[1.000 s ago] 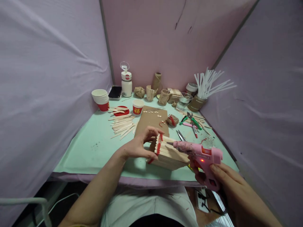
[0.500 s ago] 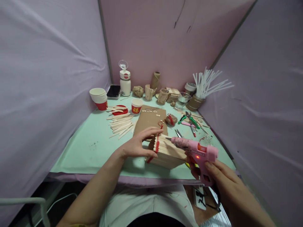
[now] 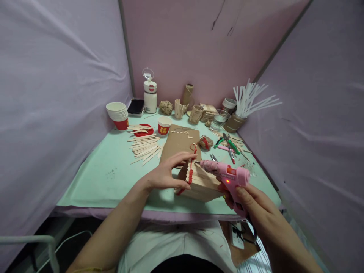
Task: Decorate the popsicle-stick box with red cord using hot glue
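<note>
My right hand (image 3: 253, 203) is wrapped round the handle of a pink hot glue gun (image 3: 237, 180) with a lit red light. Its nozzle points left, at the top of a box of wooden craft sticks (image 3: 206, 182), close to a red braided cord (image 3: 190, 175). Whether the tip touches cannot be made out. My left hand (image 3: 166, 175) grips the left end of the box, thumb on the near side and fingers over the top edge. The cord runs along that end, and its loose tail reaches onto a brown cardboard sheet (image 3: 180, 142) behind.
Loose craft sticks (image 3: 146, 148) and a red paper cup (image 3: 164, 126) lie left of the cardboard. On the right are a yarn ball (image 3: 206, 142), green-handled pliers (image 3: 227, 142) and a jar of white glue sticks (image 3: 236, 122). A white bottle (image 3: 150, 98) stands at the back.
The glue gun has moved left, its nozzle now nearer the red cord at the box's end. My left hand keeps its grip on the box.
</note>
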`<move>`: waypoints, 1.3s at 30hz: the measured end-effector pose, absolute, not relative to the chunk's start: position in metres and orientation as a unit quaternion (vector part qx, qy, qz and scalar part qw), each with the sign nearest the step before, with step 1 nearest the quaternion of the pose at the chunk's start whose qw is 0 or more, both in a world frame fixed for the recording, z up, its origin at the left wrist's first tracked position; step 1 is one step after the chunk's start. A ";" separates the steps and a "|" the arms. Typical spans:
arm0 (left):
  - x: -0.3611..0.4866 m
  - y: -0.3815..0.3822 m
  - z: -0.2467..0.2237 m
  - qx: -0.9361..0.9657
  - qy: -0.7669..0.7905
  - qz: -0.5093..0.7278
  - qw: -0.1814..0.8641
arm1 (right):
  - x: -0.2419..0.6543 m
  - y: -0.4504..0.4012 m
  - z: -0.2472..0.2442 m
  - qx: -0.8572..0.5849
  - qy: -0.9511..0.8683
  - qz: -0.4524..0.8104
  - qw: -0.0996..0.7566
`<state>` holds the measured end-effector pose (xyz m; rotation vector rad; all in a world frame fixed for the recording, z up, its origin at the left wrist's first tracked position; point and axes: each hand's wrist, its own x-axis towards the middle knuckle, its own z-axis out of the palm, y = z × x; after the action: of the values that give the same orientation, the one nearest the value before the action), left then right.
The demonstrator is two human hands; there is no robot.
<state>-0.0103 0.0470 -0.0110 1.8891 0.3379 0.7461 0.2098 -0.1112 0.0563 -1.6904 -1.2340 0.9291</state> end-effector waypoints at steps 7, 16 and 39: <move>-0.010 0.046 -0.010 0.786 0.137 0.312 0.516 | 0.208 -0.108 0.056 -0.661 -0.501 0.385 0.405; -0.011 0.046 -0.010 0.785 0.133 0.311 0.518 | 0.207 -0.109 0.056 -0.668 -0.493 0.385 0.403; -0.010 0.046 -0.011 0.784 0.132 0.312 0.521 | 0.211 -0.111 0.050 -0.661 -0.489 0.386 0.419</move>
<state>-0.0102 0.0465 -0.0114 1.8783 0.3174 0.7476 0.2112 -0.1114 0.0500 -1.6566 -1.2254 0.9666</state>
